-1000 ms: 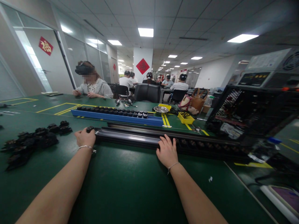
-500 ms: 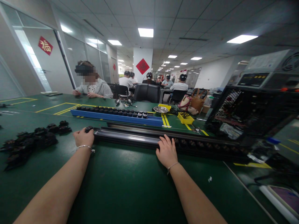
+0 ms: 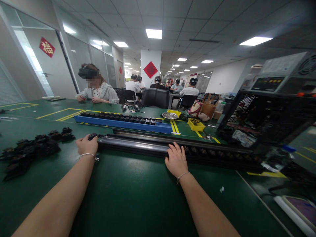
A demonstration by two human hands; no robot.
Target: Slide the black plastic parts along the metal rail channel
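Note:
My left hand is closed around a small black part at the left end of a long black rail with a shiny channel. Whether that part touches the rail, I cannot tell. My right hand rests with fingers spread on the rail's near edge, around its middle. To the right of this hand, several black parts sit in a row along the rail. A loose heap of similar black parts lies on the green table left of my left hand.
Behind the rail lies a blue tray filled with black parts. Beyond are a metal bowl and a yellow bin. An open computer case stands at right, a phone at lower right. A co-worker sits across the table.
My left hand has shifted slightly left, away from the rail's end, with the small black part in its fingers. My right hand has stayed in place.

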